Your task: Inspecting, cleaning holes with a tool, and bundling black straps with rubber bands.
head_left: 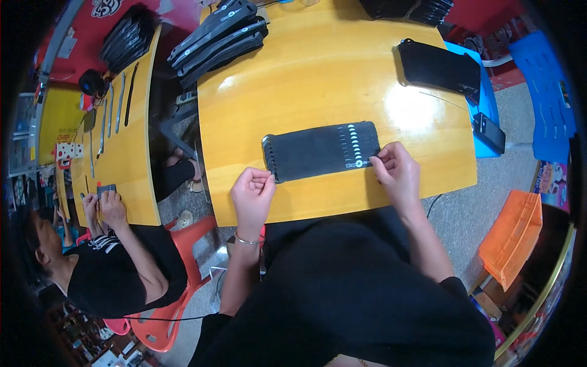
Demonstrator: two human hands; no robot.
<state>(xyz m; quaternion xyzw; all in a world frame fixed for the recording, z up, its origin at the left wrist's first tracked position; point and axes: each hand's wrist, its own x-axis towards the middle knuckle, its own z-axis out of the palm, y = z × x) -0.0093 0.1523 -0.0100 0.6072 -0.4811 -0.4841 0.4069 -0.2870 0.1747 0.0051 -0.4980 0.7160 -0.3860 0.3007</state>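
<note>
A flat black rectangular piece (309, 150) lies lengthwise in front of me on the yellow table (306, 85). Both of its short ends look notched or looped, and a row of pale green moon-like shapes crosses it near the right end. My left hand (252, 194) pinches its near left corner, thumb and forefinger pressed together. At the near right corner, my right hand (397, 174) pinches the edge just beside the printed row. Whether a small part sits between the fingertips is too small to tell.
Dark flat pieces (220, 40) are stacked at the far left of the table, and a black piece (440, 68) lies far right. A phone-like black device (489, 133) rests on a blue stool (487, 110). An orange crate (512, 235) stands right. Another person (116, 269) works at the left table.
</note>
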